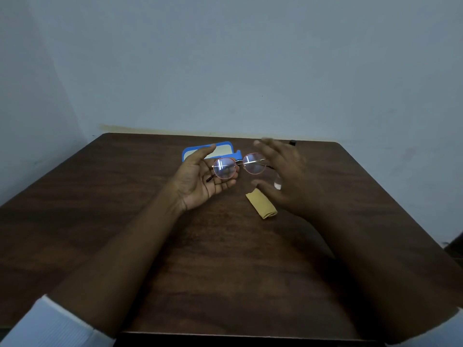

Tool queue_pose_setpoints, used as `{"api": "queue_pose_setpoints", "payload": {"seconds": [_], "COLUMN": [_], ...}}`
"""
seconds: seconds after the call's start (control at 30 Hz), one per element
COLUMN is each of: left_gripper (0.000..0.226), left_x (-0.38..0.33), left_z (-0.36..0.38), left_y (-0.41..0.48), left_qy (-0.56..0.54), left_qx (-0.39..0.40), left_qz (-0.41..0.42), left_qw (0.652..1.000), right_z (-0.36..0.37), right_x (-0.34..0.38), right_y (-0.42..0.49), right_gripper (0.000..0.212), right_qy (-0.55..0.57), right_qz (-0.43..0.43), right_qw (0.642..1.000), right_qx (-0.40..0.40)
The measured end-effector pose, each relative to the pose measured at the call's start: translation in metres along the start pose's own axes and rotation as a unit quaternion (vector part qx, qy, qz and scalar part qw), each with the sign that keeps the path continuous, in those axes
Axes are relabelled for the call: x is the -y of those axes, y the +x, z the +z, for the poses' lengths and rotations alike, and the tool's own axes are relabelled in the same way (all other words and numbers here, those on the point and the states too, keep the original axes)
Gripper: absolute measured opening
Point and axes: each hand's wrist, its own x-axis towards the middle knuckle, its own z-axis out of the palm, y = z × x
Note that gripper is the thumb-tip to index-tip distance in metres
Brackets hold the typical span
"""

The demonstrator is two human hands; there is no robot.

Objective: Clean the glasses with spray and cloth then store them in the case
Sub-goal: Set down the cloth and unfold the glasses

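Note:
Round glasses [239,166] with a thin pinkish metal frame lie across the upturned fingers of my left hand [200,179], one temple resting in the palm; the thumb stands clear of them. My right hand [283,176] is blurred, fingers spread and holding nothing, close beside the right lens. A folded yellow cloth [263,205] lies on the table just below it. A small pale thing, perhaps the spray bottle [277,184], shows mostly hidden behind my right hand. The blue case [190,152] lies open at the back, behind my left hand.
The dark wooden table [225,259] fills the view, with a pale wall right behind its far edge. A small black object [292,143] sits at that far edge on the right. White sleeves show at both lower corners.

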Motion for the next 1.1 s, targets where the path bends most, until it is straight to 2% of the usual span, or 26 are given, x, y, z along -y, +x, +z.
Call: {"api": "queue_pose_setpoints", "payload": {"seconds": [0.1,0.13,0.2,0.3,0.4,0.47,0.53,0.6,0.67,0.73,0.9,1.0,1.1], "left_gripper": [0.064,0.067,0.072,0.069,0.052,0.038,0.029,0.026,0.022,0.023,0.019,0.017,0.026], "left_x": [-0.004,-0.006,-0.008,-0.011,-0.01,-0.007,-0.004,-0.002,0.0,0.002,0.002,0.002,0.001], "left_z": [0.0,0.0,0.0,-0.002,0.002,0.006,0.008,0.01,0.011,0.012,0.013,0.014,0.016], "left_y": [-0.004,-0.005,-0.007,-0.011,-0.013,-0.012,-0.011,-0.01,-0.01,-0.01,-0.011,-0.012,-0.013], "left_qy": [0.022,0.024,0.01,-0.017,-0.002,0.035,0.082,0.134,0.177,0.187,0.164,0.15,0.138], "left_qx": [0.041,0.053,0.081,0.13,0.14,0.123,0.085,0.043,0.012,-0.003,-0.003,0.006,0.015], "left_qz": [-0.016,-0.018,-0.017,-0.011,0.003,0.028,0.052,0.064,0.066,0.066,0.065,0.06,0.054], "left_qw": [0.999,0.998,0.997,0.991,0.99,0.991,0.992,0.988,0.982,0.98,0.984,0.987,0.989], "right_z": [0.001,0.001,0.0,-0.001,0.001,0.001,0.002,0.003,0.004,0.005,0.004,0.003,0.003], "right_x": [0.005,0.007,0.014,0.021,0.024,0.024,0.024,0.025,0.028,0.029,0.029,0.027,0.026], "right_y": [0.001,0.0,0.001,-0.001,0.0,0.001,-0.001,-0.003,-0.003,-0.002,-0.002,-0.002,-0.002], "right_gripper": [0.073,0.07,0.063,0.046,0.024,0.015,0.019,0.026,0.031,0.039,0.041,0.042,0.049], "right_qy": [-0.018,0.011,0.107,0.215,0.368,0.408,0.445,0.511,0.571,0.606,0.644,0.649,0.651], "right_qz": [0.009,0.023,0.106,0.223,0.271,0.297,0.322,0.349,0.37,0.377,0.389,0.386,0.386], "right_qw": [0.999,1.0,0.989,0.951,0.889,0.863,0.832,0.778,0.722,0.687,0.643,0.637,0.635], "right_qx": [0.026,0.018,0.001,-0.015,-0.007,0.03,0.08,0.114,0.127,0.133,0.143,0.152,0.157]}}
